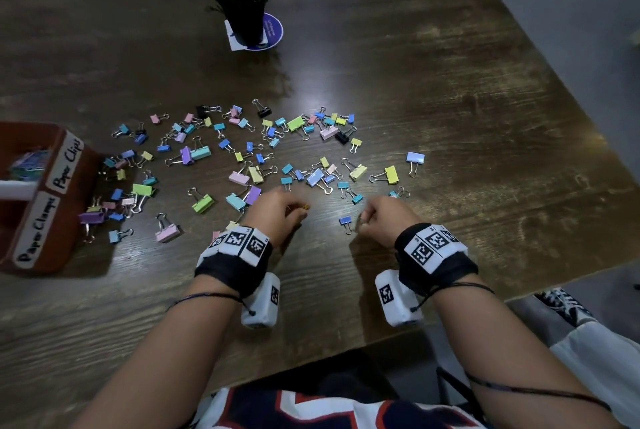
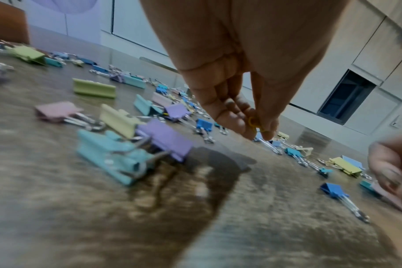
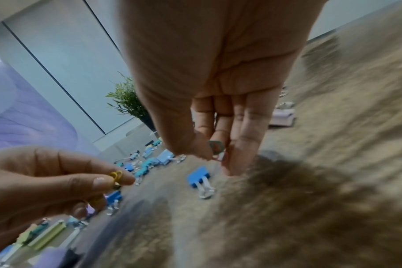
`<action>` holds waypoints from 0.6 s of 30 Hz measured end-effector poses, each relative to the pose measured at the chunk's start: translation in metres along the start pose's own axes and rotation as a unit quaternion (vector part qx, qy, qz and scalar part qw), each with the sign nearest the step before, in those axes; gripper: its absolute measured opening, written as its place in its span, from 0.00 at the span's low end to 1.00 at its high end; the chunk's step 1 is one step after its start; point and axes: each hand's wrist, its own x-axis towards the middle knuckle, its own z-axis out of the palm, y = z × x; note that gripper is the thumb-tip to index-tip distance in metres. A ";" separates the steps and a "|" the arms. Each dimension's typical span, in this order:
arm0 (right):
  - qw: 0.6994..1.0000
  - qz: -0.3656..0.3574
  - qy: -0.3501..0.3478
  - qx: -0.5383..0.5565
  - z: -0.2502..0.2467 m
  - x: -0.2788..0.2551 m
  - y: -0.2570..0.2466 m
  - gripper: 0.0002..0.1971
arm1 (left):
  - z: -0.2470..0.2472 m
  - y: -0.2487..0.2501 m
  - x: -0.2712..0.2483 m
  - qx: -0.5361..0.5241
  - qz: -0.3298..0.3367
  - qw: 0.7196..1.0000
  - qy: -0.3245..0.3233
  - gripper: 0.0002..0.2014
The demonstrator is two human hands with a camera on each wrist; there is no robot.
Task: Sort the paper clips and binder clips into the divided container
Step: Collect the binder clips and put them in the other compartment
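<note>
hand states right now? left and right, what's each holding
Left hand: pinching a yellow paper clip between thumb and fingertips.
Right hand: pinching a small greenish paper clip, above the table.

The divided container (image 1: 52,200) is cut off by the left edge of the head view, and its far compartment's contents are seen only as a coloured blur. In the right wrist view the small thing (image 3: 216,147) pinched by the right hand (image 3: 218,90) is too blurred to be identified. The near desk (image 2: 103,226) is smeared in both wrist views.
</note>
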 end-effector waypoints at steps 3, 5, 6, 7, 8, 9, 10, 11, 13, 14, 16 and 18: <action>0.997 -0.038 0.005 0.063 0.005 0.004 -0.029 0.08 | -0.011 -0.018 -0.012 -0.005 0.002 1.000 0.004 0.10; 0.994 -0.067 0.010 0.091 0.010 0.005 -0.051 0.08 | -0.022 -0.031 -0.021 -0.030 -0.008 0.999 0.031 0.08; 0.992 -0.083 0.013 0.098 0.013 0.005 -0.063 0.08 | -0.029 -0.038 -0.025 -0.039 -0.014 0.998 0.049 0.08; 0.989 -0.098 0.015 0.107 0.016 0.006 -0.074 0.09 | -0.037 -0.046 -0.030 -0.043 -0.020 0.997 0.067 0.08; 0.986 -0.114 0.015 0.122 0.020 0.007 -0.086 0.11 | -0.046 -0.055 -0.035 -0.045 -0.030 0.995 0.082 0.07; 0.982 -0.127 0.014 0.138 0.025 0.009 -0.098 0.13 | -0.056 -0.065 -0.040 -0.050 -0.039 0.993 0.098 0.07; 0.979 -0.138 0.012 0.150 0.030 0.010 -0.111 0.13 | -0.066 -0.075 -0.045 -0.055 -0.048 0.991 0.113 0.07; 0.976 -0.148 0.010 0.157 0.035 0.011 -0.124 0.13 | -0.076 -0.085 -0.051 -0.059 -0.054 0.989 0.127 0.07; 0.971 -0.167 0.006 0.171 0.046 0.012 -0.151 0.13 | -0.097 -0.105 -0.063 -0.068 -0.065 0.985 0.144 0.07; 0.969 -0.178 0.004 0.174 0.050 0.012 -0.164 0.13 | -0.106 -0.115 -0.070 -0.071 -0.067 0.984 0.151 0.08; 0.965 -0.199 0.000 0.169 0.059 0.014 -0.190 0.12 | -0.125 -0.134 -0.083 -0.080 -0.066 0.978 0.182 0.08; 0.962 -0.218 0.003 0.167 0.067 0.017 -0.214 0.12 | -0.145 -0.152 -0.096 -0.081 -0.068 0.968 0.226 0.07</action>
